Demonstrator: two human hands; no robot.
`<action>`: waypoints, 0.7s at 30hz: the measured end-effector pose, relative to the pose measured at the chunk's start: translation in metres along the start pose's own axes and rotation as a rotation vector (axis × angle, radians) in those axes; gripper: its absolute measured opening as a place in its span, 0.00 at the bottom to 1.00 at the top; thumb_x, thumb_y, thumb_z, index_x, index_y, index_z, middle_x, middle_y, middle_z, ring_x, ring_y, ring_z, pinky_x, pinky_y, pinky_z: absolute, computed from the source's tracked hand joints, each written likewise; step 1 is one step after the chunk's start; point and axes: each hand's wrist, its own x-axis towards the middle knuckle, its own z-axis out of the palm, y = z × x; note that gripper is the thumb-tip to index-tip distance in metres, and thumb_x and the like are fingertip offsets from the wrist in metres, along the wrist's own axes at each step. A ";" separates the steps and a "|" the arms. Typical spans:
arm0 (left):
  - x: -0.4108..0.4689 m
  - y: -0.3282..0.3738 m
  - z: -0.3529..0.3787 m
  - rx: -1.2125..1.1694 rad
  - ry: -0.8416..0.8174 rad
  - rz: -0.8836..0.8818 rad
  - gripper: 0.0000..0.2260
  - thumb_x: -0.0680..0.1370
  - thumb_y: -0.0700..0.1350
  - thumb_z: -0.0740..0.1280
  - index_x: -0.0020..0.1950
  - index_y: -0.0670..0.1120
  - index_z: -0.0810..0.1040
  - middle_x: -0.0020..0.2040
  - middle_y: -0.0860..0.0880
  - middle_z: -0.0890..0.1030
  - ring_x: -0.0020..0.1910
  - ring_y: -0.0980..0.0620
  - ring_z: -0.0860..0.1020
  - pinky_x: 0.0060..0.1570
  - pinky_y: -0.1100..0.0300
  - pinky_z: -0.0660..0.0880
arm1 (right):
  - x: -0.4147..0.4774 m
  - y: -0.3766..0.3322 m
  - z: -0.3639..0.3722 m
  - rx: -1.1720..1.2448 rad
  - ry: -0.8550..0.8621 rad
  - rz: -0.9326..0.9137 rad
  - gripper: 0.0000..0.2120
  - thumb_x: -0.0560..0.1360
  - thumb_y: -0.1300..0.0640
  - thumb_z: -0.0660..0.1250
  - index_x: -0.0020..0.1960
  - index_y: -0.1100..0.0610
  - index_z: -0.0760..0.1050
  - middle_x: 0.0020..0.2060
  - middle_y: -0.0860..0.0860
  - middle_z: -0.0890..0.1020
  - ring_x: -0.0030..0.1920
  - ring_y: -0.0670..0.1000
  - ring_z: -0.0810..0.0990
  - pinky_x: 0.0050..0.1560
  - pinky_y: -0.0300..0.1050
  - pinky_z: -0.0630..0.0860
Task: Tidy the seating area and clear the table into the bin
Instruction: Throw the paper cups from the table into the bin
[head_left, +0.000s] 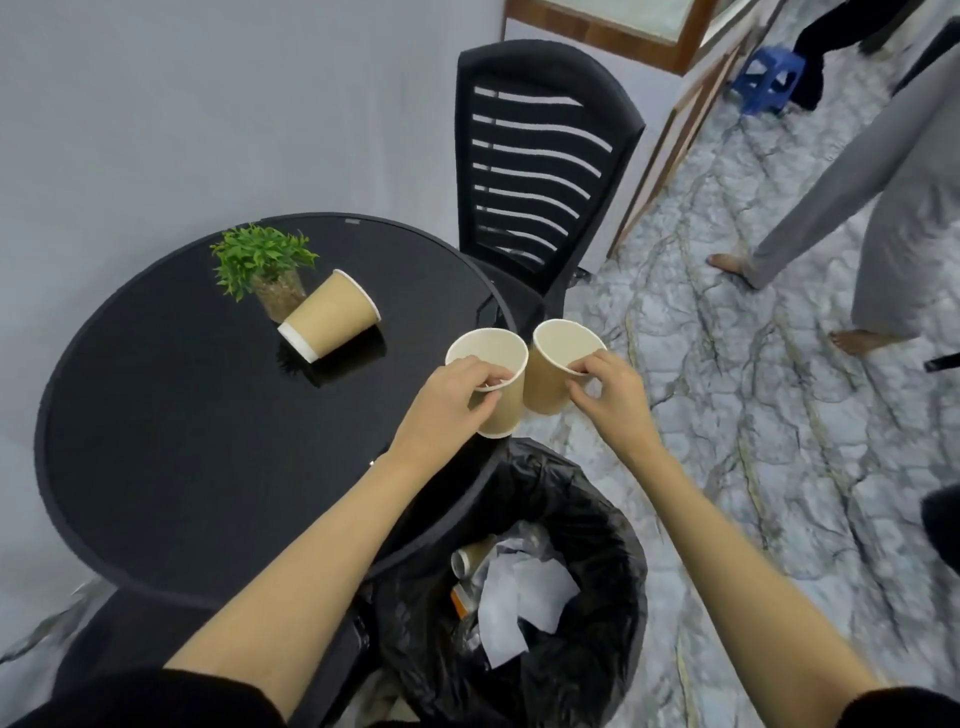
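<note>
My left hand (449, 402) pinches the rim of a tan paper cup (501, 364), held upright at the right edge of the round black table (182, 441). My right hand (610, 392) grips the rim of a second tan paper cup (550, 374) just beyond the table's edge, and the two cups touch side by side. A third tan paper cup (330, 317) lies on its side on the table, leaning against a small potted plant (265, 265). Below the hands stands the bin (597, 519), lined with a black bag and holding white paper and a can.
A black slatted chair (540, 171) stands behind the table on the right. A person in grey trousers (841, 208) stands barefoot on the marbled floor (727, 389) at the right. A blue stool (766, 78) sits at the far right back.
</note>
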 end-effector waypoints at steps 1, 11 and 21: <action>-0.005 0.009 0.008 0.000 -0.013 0.015 0.10 0.74 0.36 0.66 0.54 0.44 0.79 0.50 0.48 0.82 0.49 0.57 0.74 0.52 0.73 0.66 | -0.012 0.008 -0.008 -0.006 0.012 0.019 0.02 0.70 0.67 0.68 0.42 0.64 0.77 0.40 0.59 0.79 0.42 0.54 0.74 0.41 0.37 0.62; -0.083 0.056 0.079 -0.037 -0.113 -0.044 0.10 0.75 0.38 0.66 0.55 0.46 0.79 0.51 0.50 0.82 0.50 0.58 0.75 0.52 0.74 0.66 | -0.138 0.054 -0.027 -0.026 -0.122 0.112 0.04 0.69 0.64 0.67 0.43 0.63 0.78 0.39 0.58 0.80 0.44 0.59 0.77 0.44 0.42 0.66; -0.148 0.038 0.091 0.084 -0.378 -0.271 0.21 0.76 0.48 0.64 0.69 0.54 0.66 0.68 0.53 0.71 0.68 0.53 0.67 0.70 0.50 0.65 | -0.179 0.046 -0.009 0.030 -0.385 0.102 0.22 0.74 0.59 0.68 0.67 0.55 0.69 0.59 0.53 0.75 0.63 0.51 0.73 0.62 0.42 0.69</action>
